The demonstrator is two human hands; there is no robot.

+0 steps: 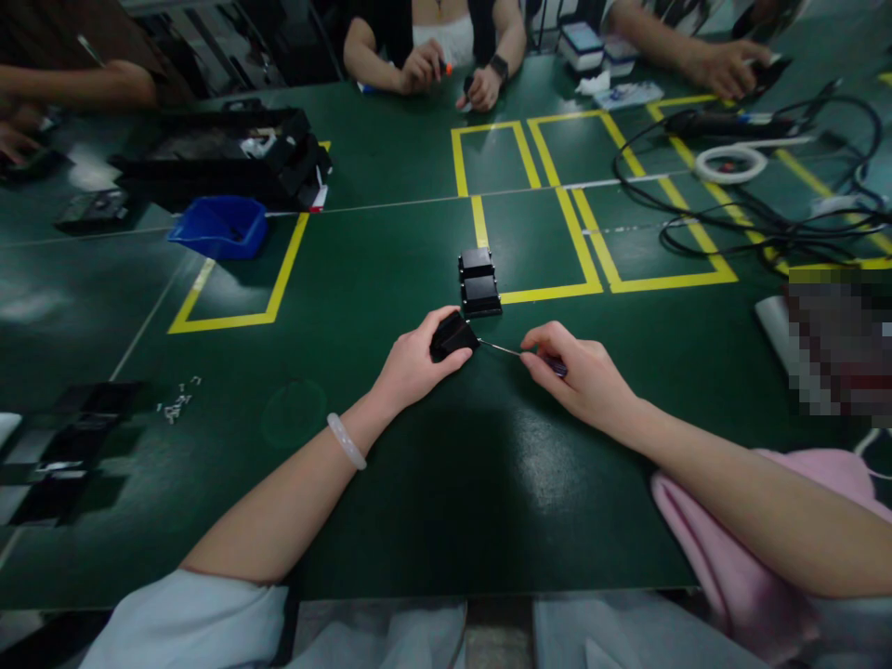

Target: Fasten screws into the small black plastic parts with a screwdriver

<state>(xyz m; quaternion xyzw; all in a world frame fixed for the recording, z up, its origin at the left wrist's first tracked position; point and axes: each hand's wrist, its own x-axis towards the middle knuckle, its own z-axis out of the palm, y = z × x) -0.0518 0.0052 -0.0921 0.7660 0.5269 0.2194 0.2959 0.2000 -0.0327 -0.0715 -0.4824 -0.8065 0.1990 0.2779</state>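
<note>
My left hand (426, 360) is closed around a small black box-shaped part (452, 337), thumb along its near side, over the green table. In my right hand (572, 370) is a screwdriver (556, 364), gripped by its dark handle. Its thin metal shaft points left, and the tip meets the right corner of the black part, near a small bright spot that may be a screw. Just beyond my left hand stand similar black parts (479, 282) in a short row, with small silvery screws or pins along their sides.
Loose screws (177, 401) lie at left, near dark flat pieces (70, 446). A blue bin (221, 228) sits before black trays (223, 153). Cables (753, 214) tangle at right, and pink cloth (731, 548) lies under my right forearm. Co-workers' hands (480, 88) work across the table.
</note>
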